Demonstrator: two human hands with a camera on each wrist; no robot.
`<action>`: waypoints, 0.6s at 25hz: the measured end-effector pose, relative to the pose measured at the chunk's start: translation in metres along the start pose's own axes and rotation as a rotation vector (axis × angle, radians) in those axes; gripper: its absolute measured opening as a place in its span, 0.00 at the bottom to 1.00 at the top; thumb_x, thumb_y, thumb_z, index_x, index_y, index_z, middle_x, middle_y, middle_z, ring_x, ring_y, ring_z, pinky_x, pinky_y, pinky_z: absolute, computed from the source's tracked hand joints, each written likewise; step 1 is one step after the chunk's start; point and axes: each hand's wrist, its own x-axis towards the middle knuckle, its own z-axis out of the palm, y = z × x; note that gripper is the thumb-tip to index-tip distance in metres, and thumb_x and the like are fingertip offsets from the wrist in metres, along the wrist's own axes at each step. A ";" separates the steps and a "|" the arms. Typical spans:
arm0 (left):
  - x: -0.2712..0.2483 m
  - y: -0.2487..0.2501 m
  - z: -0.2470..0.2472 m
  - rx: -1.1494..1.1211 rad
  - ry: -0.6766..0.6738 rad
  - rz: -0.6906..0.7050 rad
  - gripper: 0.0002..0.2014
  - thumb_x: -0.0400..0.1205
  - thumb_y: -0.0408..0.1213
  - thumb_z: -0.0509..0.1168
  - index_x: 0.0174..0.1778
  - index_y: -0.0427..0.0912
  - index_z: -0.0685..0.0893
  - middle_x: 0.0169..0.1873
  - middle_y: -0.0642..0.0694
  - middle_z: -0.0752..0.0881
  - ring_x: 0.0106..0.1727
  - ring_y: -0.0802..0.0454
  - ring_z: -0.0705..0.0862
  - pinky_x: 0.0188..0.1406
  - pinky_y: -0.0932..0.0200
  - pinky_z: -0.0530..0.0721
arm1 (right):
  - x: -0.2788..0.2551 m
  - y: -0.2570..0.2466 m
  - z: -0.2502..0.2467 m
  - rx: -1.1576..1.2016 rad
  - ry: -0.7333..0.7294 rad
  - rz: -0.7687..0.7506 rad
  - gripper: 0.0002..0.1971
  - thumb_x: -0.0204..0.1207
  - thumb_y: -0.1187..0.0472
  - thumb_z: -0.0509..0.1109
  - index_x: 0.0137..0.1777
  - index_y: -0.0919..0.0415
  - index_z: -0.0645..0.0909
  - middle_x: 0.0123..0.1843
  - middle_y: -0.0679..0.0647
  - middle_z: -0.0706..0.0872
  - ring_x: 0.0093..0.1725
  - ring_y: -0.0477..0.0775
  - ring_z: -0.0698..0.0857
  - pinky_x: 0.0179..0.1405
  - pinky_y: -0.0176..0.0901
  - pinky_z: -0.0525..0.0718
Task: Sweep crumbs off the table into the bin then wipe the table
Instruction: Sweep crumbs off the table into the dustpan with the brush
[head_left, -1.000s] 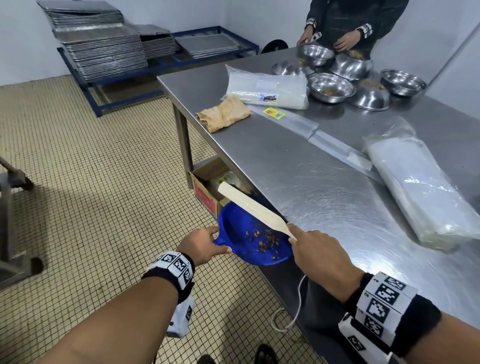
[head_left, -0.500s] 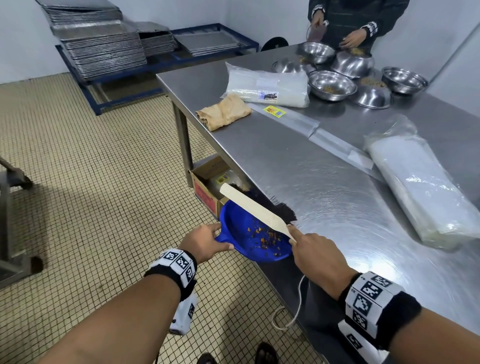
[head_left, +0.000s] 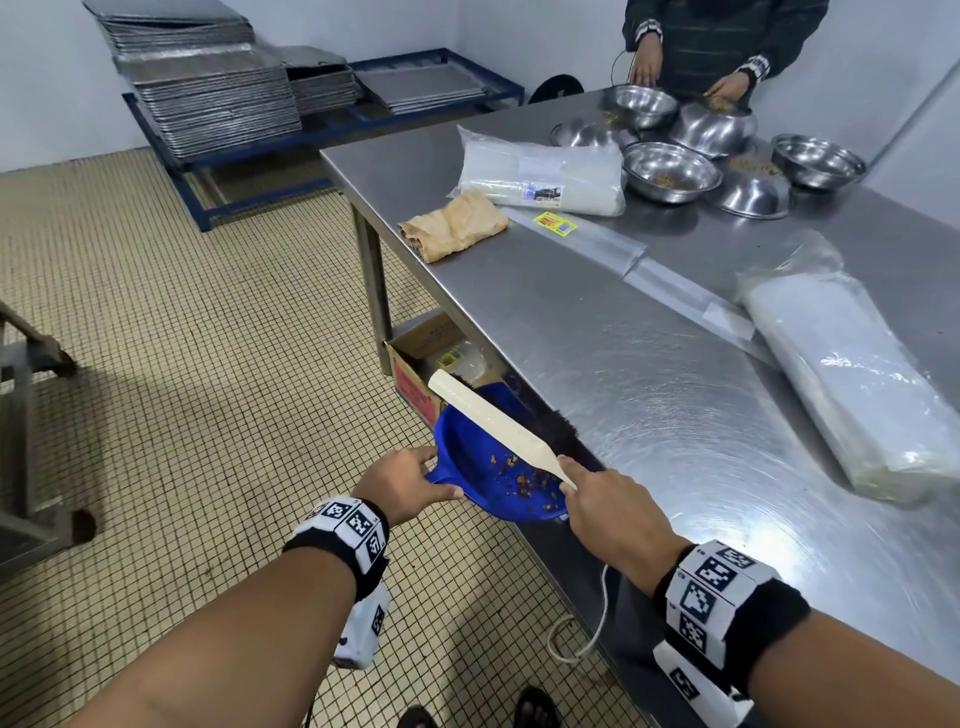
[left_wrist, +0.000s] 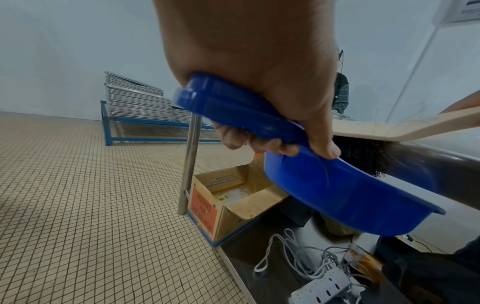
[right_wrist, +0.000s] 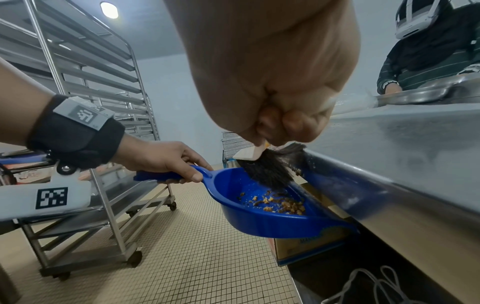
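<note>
Blue plastic, one dustpan (head_left: 483, 467) holding crumbs (head_left: 524, 475) is gripped by the left hand (head_left: 400, 480) under the surface (head_left: 649, 395) edge, while one brush (head_left: 493, 423) is clasped by right-hand (head_left: 608, 512) fingers (right_wrist: 293, 123).

Hidden and cut-off parts around the dustpan

The brush (head_left: 498, 428) handle's end is buried in the right hand (head_left: 615, 512); its bristles lie mostly behind the wooden back in the head view. The dustpan (head_left: 485, 467) handle is wrapped by the left hand (head_left: 402, 480). The cardboard box (head_left: 423, 364) sits half under the surface (head_left: 649, 374). The other person (head_left: 722, 41) is cropped at the frame's top.
</note>
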 end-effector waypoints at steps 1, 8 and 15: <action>0.000 -0.001 0.000 0.000 -0.004 0.001 0.36 0.73 0.58 0.74 0.77 0.51 0.74 0.42 0.54 0.84 0.43 0.57 0.83 0.42 0.62 0.76 | 0.000 0.000 0.000 0.010 0.001 -0.003 0.24 0.87 0.55 0.50 0.82 0.53 0.60 0.55 0.59 0.86 0.53 0.62 0.83 0.44 0.48 0.74; 0.001 -0.003 0.003 0.001 -0.011 -0.008 0.36 0.72 0.58 0.75 0.75 0.53 0.76 0.43 0.49 0.87 0.48 0.52 0.86 0.50 0.56 0.83 | 0.003 -0.005 -0.003 0.052 0.101 -0.062 0.24 0.87 0.53 0.49 0.83 0.49 0.57 0.52 0.59 0.87 0.51 0.62 0.83 0.48 0.52 0.78; 0.009 -0.006 0.007 0.030 -0.023 0.008 0.35 0.72 0.61 0.74 0.74 0.55 0.76 0.32 0.54 0.85 0.39 0.59 0.84 0.38 0.60 0.77 | 0.011 0.011 0.005 -0.095 0.076 0.007 0.25 0.87 0.55 0.49 0.84 0.52 0.53 0.50 0.56 0.85 0.46 0.60 0.85 0.41 0.49 0.77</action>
